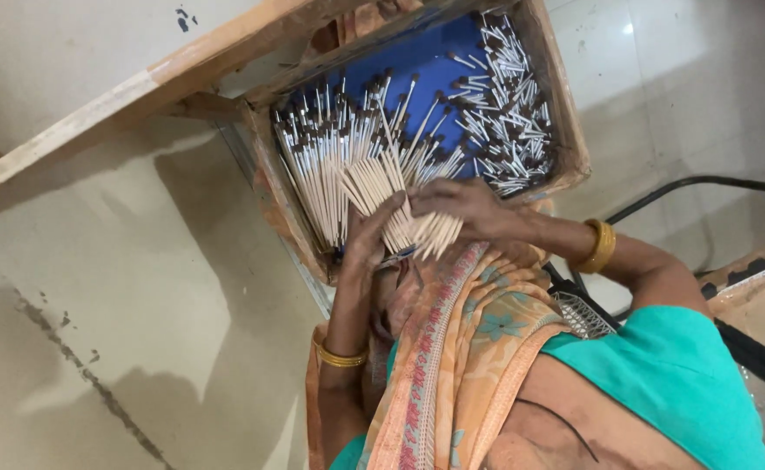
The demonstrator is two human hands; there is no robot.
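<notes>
From the head view, the picture is turned about, so the person's arms reach up the frame toward a shallow wooden tray [565,104] with worn, rough walls and a smooth blue floor. The tray holds many thin, pale, round sticks with dark brown tips [504,113]: a loose tangle on one side and a neater, parallel row on the other.

The left hand [367,233] is curled around the blunt ends of a fanned bundle of sticks [374,178], fingers closed on it from one side. The right hand [465,204] lies over the same bundle from the other side, fingers bent and pressed onto the sticks, closed on them too. The bundle sits at the tray's near edge, tips pointing into the tray.

Each wrist wears a smooth gold bangle [598,246]. A patterned orange cloth [461,339] with a woven border drapes over the shoulder, beside a teal sleeve [678,365]. Below lies a pale, stained floor [121,331], matte and streaked.
</notes>
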